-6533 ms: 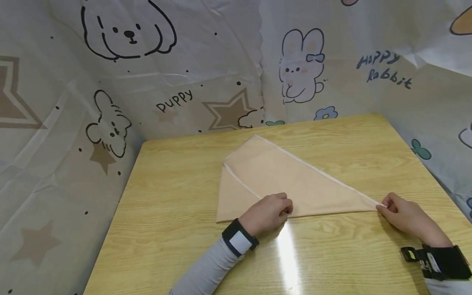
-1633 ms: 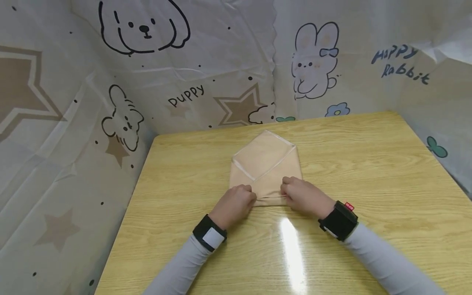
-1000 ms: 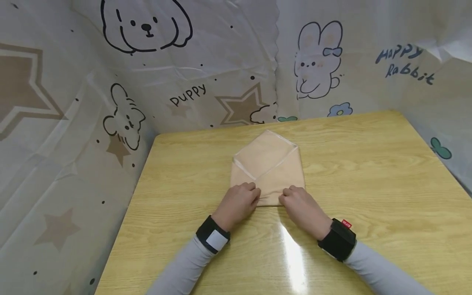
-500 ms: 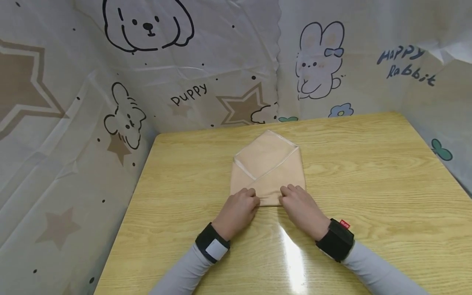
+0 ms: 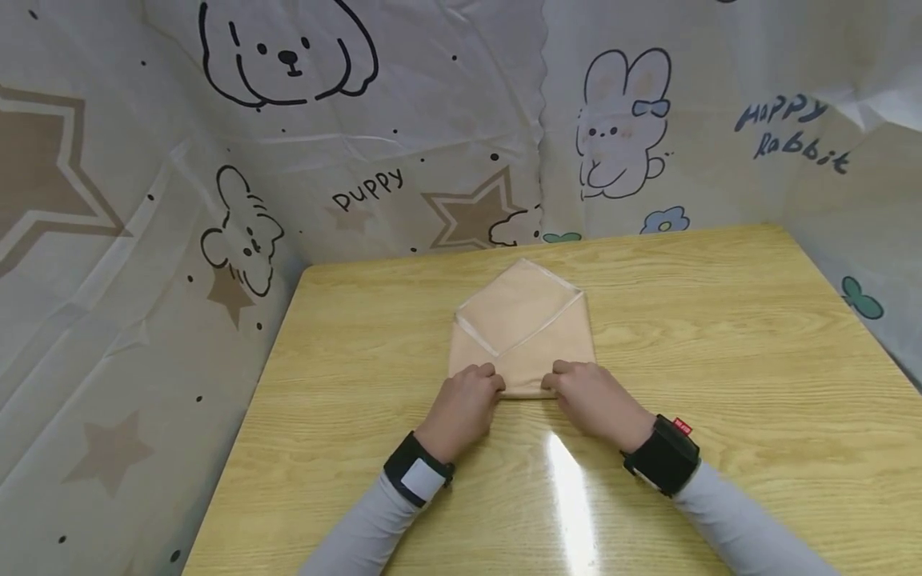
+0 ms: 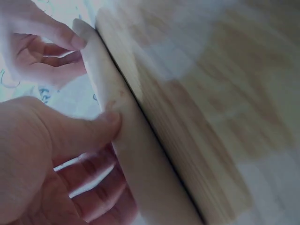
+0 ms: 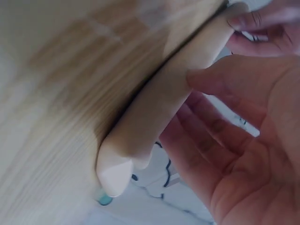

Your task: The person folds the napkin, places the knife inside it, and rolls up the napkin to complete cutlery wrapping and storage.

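A peach cloth with white edging lies folded into an envelope shape on the wooden table, its pointed end toward the back. Two white-edged flaps meet in a V in its middle. My left hand pinches the left part of the near edge, which forms a thick fold between thumb and fingers in the left wrist view. Farther right, my right hand pinches the same edge, its thumb on the fold in the right wrist view. In the head view, the curled hands hide the near corners.
The wooden table extends on all sides of the cloth. A light curtain printed with cartoon animals and stars hangs behind it and at both sides. Both wrists wear black bands. A bright glare strip shows on the near tabletop.
The cloth's long right corner, held out to the right at first, now lies folded over to the left. Both hands came together at the near edge; lately they shift only slightly.
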The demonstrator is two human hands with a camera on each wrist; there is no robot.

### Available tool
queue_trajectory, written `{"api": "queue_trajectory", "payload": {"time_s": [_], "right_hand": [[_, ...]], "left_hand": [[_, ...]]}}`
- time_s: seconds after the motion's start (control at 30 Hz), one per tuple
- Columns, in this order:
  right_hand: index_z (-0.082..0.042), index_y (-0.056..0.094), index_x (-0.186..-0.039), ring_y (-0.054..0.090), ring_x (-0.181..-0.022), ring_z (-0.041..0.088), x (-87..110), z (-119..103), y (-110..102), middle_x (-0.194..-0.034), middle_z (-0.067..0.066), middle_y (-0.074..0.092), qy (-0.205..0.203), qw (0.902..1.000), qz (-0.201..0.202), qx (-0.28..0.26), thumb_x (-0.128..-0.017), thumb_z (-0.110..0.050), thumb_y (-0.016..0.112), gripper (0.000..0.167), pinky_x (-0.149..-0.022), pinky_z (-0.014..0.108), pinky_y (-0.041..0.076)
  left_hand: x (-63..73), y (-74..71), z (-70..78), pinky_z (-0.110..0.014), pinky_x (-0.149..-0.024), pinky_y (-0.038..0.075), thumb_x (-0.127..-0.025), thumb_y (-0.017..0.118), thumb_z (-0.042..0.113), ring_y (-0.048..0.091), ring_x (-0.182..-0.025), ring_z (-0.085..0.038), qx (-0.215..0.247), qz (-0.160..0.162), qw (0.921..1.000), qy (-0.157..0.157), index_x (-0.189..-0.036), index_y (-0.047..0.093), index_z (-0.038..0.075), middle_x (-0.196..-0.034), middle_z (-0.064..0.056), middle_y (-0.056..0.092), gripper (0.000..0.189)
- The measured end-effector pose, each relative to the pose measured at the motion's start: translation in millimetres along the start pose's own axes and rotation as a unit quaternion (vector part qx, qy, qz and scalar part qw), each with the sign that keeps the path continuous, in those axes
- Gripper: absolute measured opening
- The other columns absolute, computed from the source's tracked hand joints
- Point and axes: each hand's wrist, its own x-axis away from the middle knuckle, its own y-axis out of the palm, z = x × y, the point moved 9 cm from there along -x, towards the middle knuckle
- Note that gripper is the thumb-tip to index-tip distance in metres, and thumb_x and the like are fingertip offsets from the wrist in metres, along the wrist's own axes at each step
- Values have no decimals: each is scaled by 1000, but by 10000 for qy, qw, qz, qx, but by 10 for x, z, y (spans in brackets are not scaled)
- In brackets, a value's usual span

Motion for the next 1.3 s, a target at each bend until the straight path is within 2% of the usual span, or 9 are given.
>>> {"api": "queue_trajectory", "payload": {"time_s": [0.17,0.33,0.47,0.6,0.7,0.8,0.93,1.07,1.3], "right_hand": [[-14,77,-97,53,-71,7,-55,130,12,-85,-5,56,199,9969,-331,-688,-95,-5,69,12,-66,27,49],[-13,76,-94,60,-74,7,-104,229,-18,-84,-4,66,506,9906,-386,-1214,-93,-4,72,10,-69,28,51],[-14,72,-87,59,-73,9,-137,267,-31,-81,-3,68,737,9895,-416,-1176,-90,-1,72,14,-64,29,49],[-17,67,-73,50,-65,9,-166,274,-23,-70,-6,59,896,9921,-426,-766,-89,-2,72,22,-57,28,43],[-18,63,-66,48,-60,10,-170,250,-27,-67,-6,54,866,9949,-348,-393,-88,0,70,29,-52,29,40],[-16,66,-68,50,-60,11,-158,233,-39,-69,-4,54,857,9953,-353,-284,-86,5,67,28,-49,30,41],[-10,74,-82,53,-67,12,-136,236,-45,-77,0,57,850,9930,-598,-567,-83,11,65,23,-56,30,45],[-7,77,-96,53,-73,14,-121,293,-25,-85,2,58,946,9875,-917,-870,-82,12,64,27,-62,28,46],[-9,72,-94,50,-77,15,-58,497,28,-88,1,57,1075,9747,-992,-1693,-78,9,69,24,-71,29,44]], "left_hand": [[-68,26,-103,-29,-61,48,-96,69,10,59,-75,-17,428,-191,9983,-338,-97,76,12,-83,0,60,8],[-139,35,-242,-27,-61,45,-93,72,11,57,-72,-12,1372,-269,9875,-726,-94,75,15,-81,5,62,5],[-171,30,-317,-27,-61,45,-90,75,9,58,-71,-10,1734,-257,9805,-887,-85,70,17,-80,7,66,11],[-185,2,-319,-27,-60,46,-88,76,8,58,-70,-10,1492,-222,9843,-921,-76,70,18,-78,7,66,16],[-189,-20,-263,-25,-56,44,-87,74,6,55,-66,-9,1010,-209,9914,-802,-72,69,18,-74,7,62,20],[-190,-66,-190,-25,-51,39,-85,73,6,52,-64,-10,517,-88,9965,-655,-67,67,18,-71,7,56,22],[-184,-108,-138,-28,-49,36,-82,72,5,51,-67,-14,188,-46,9977,-651,-66,68,18,-72,4,53,22],[-180,-87,-177,-31,-52,42,-79,72,2,54,-74,-18,294,-226,9958,-841,-77,76,17,-79,1,55,16],[-195,-12,-239,-33,-58,48,-83,75,6,61,-79,-20,385,-456,9940,-917,-89,79,17,-83,0,63,13]]}}
